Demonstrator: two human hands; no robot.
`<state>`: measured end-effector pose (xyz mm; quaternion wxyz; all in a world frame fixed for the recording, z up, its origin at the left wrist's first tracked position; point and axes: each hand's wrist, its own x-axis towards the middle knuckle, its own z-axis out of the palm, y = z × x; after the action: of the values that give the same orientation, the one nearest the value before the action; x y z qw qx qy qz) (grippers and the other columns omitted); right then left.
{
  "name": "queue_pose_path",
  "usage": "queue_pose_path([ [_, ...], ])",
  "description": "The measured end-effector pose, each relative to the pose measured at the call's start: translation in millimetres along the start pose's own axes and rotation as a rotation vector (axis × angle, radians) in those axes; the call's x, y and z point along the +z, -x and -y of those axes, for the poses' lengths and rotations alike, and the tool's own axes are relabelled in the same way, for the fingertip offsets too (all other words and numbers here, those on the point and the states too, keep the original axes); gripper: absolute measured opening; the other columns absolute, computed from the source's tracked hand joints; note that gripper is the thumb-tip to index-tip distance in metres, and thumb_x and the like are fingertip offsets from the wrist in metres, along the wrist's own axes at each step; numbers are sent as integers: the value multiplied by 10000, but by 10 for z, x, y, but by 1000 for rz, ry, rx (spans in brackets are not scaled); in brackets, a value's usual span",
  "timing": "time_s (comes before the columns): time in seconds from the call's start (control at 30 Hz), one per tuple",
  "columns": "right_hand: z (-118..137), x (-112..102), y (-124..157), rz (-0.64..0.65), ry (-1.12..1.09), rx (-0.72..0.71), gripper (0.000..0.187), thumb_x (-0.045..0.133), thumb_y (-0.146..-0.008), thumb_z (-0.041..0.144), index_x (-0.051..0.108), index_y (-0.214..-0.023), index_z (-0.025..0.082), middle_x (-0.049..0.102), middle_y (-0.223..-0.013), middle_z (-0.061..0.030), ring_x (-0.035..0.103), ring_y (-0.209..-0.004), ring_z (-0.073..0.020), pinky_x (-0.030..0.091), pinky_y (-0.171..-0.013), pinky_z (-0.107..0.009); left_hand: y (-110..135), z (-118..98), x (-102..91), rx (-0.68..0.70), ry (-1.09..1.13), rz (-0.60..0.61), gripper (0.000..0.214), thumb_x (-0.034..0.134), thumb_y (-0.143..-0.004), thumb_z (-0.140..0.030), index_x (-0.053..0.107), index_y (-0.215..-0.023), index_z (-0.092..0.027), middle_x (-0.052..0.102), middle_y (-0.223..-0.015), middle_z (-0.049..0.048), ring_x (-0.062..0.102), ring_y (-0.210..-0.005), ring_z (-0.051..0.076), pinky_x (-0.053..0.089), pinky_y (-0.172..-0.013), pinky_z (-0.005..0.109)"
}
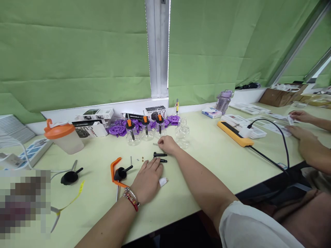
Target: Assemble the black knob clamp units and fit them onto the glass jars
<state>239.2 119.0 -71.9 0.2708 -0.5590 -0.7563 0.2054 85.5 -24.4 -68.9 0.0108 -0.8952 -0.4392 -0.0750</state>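
My left hand (148, 182) lies flat on the table with its fingers stretched out and a white wrap on the thumb. Its fingertips touch the lower of two black pin-like parts (161, 155). Beyond it, my right hand (168, 144) is closed in a pinch at a small coil spring (155, 144), which sticks out left of the fingertips. Another thin spring shows just under that hand. Several tiny metal bits (140, 159) lie left of the black parts. Near my left wrist are a black funnel-like part (121, 174) and an orange bent handle (113, 168).
Glass jars with black-and-orange tops (146, 129) stand behind my hands, before purple parts (117, 130) and boxes (90, 129). An orange-lidded shaker (63, 137) is left. A yellow power strip (234, 133) and a co-worker's hands (300, 134) are right.
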Motion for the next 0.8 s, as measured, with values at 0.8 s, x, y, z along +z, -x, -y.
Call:
queue_pose_path([
  [0.8,-18,-94,204,134,67,32,103,640,-698,168,711,-772,167,705,-798,-38,599,-708,-136,405,-598,-205,-29,-68,-102,-56,52,85,482,376,-917,-436,482,-1295,-156,367,-1468,161,336,-1340,304,240,-1085,510],
])
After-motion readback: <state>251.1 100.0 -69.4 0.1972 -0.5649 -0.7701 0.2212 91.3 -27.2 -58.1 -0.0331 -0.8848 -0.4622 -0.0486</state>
